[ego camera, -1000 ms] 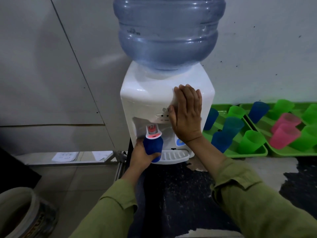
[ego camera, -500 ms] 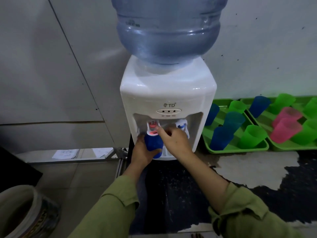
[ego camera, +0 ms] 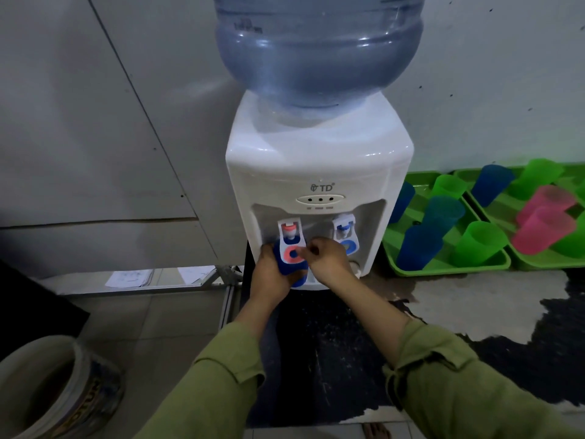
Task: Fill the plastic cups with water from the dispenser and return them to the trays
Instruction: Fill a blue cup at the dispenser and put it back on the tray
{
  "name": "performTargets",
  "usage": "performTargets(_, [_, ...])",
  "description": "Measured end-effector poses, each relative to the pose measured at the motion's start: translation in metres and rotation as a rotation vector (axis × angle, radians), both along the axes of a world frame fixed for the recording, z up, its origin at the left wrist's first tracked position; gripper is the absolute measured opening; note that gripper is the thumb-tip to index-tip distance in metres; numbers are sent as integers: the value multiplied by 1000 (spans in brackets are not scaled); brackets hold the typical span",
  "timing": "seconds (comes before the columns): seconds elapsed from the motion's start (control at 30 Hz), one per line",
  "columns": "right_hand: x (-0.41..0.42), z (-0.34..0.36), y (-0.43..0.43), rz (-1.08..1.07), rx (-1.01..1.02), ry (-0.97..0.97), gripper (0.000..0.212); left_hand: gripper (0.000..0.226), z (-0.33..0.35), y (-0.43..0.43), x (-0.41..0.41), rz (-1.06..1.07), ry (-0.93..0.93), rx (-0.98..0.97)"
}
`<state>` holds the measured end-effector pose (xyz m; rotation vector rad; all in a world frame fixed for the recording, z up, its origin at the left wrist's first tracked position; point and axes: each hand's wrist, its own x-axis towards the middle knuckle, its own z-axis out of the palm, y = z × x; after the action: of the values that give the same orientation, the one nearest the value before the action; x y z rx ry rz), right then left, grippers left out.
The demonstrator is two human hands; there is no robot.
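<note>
A white water dispenser (ego camera: 319, 160) with a big blue bottle (ego camera: 316, 49) on top stands against the wall. My left hand (ego camera: 269, 274) grips a blue plastic cup (ego camera: 286, 267) held up under the red tap lever (ego camera: 290, 247) on the dispenser's left. My right hand (ego camera: 327, 259) has its fingers curled against that red lever, pinching or pressing it. The blue tap lever (ego camera: 346, 237) on the right is untouched. Water flow is hidden.
Two green trays (ego camera: 449, 269) (ego camera: 538, 264) sit on the floor right of the dispenser, holding several blue, green and pink cups. A round bucket (ego camera: 50, 388) stands at lower left. The dispenser rests on a dark stand (ego camera: 316, 343).
My right hand came down from the dispenser's front panel to the red tap lever. The left hand has kept the blue cup under that tap.
</note>
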<state>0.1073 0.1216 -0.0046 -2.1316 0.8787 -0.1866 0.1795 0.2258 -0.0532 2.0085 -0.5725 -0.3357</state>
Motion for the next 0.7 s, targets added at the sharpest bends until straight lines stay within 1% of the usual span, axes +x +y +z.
performTargets(0.13, [9,-3,-2,-22,-61,59,20,57,-1,0,0,-1,-1,-10])
performTargets(0.3, [7,-7,-1,-20,-124,25,24,60,-2,0,0,-4,-12,-5])
performTargets(0.47, [-13,-7,4,-65,-101,-147,35,58,-1,0,-1,7,-29,2])
performTargets(0.57, [-28,-10,3,-59,-122,-158,31,58,-2,1,-6,19,-11,-18])
performTargets(0.63, [-38,-14,-1,-38,-121,-143,27,62,-3,3,-10,24,-18,-41])
performTargets(0.7, [-50,-17,-9,-13,-141,-112,28,67,-4,4,-18,26,-21,-72])
